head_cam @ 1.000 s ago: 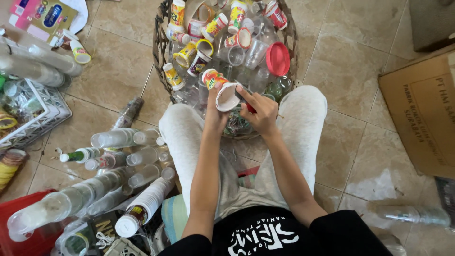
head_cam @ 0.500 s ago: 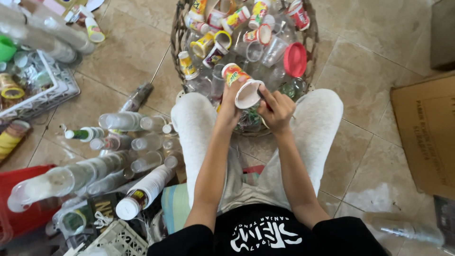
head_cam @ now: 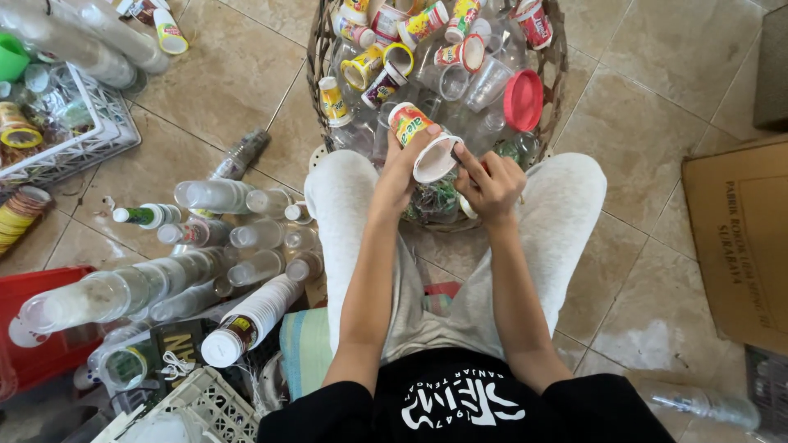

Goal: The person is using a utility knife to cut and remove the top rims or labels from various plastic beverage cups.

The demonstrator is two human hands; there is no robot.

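Observation:
My left hand (head_cam: pixel 400 172) grips a printed plastic cup (head_cam: pixel 420 136), red, yellow and green outside and white inside, tilted with its mouth toward my right hand. My right hand (head_cam: pixel 491 185) has its fingers at the cup's white rim and seems to pinch something small and red there; I cannot tell what it is. Both hands hover over the near edge of a round wicker basket (head_cam: pixel 317 43) that is piled with similar printed cups, clear cups and a red lid (head_cam: pixel 523 100). My knees in light grey trousers flank the basket.
Left of my legs lie stacks of nested clear cups (head_cam: pixel 123 289) and white cups (head_cam: pixel 250 316), plus a green bottle (head_cam: pixel 146 216). A white crate (head_cam: pixel 78 148) sits far left, a red tray (head_cam: pixel 45 349) lower left, a cardboard box (head_cam: pixel 739 238) at right.
The view has shifted so the basket sits higher and further right in frame. The cup has stayed in my left hand while my right fingers keep working at its rim.

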